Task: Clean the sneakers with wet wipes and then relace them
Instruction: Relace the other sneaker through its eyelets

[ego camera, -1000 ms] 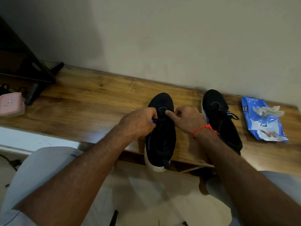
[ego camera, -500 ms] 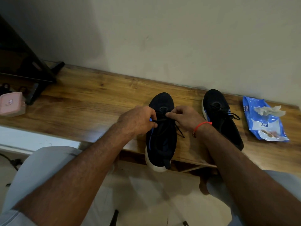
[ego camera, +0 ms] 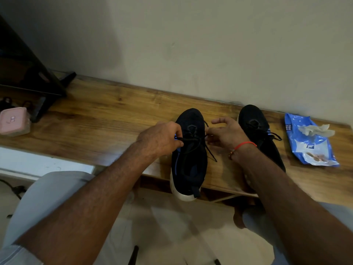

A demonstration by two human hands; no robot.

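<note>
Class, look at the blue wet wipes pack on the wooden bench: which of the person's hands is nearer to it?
Right. The right hand pinches the lace beside the near sneaker, with the second sneaker between it and the wipes pack. The left hand is across that near sneaker, farther away.

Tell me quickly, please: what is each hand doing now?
Left hand: fingers pinch the lace over the near sneaker.
Right hand: lower fingers pinch the same lace's other side; upper fingers are spread.

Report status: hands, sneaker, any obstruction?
Left hand and right hand each pinch black lace over near sneaker. Second sneaker laced. Nothing obstructing.
</note>
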